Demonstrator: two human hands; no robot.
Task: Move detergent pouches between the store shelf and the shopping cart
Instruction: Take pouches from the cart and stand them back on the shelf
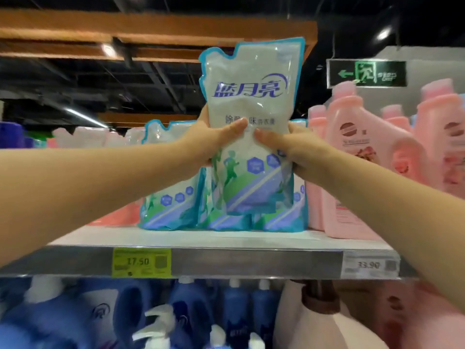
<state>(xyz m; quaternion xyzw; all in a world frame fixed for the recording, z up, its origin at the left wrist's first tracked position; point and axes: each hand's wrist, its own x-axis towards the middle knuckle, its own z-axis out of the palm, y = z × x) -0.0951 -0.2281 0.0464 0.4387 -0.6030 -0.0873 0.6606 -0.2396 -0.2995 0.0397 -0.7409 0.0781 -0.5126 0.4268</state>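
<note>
Clearance: the held pouch [251, 71] hangs in front of the top shelf [226, 239]. Its bottom edge is above the shelf board and overlaps the row of standing pouches [171, 197] behind it. Pink bottles [364, 152] stand just beside that row on the right. Open room lies above the row, up to the wooden beam [151, 23]. The shelf's front edge carries a yellow price tag [141, 262]; blue bottles [236, 301] fill the level below.

Orientation: long axis vertical, notched top end up, printed face toward the camera.

Grip: left hand [208, 139] and right hand [294, 149] clasp the held pouch at mid-height from either side. Both thumbs press on the front, tips nearly meeting. The fingers [204, 114] wrap round behind.
</note>
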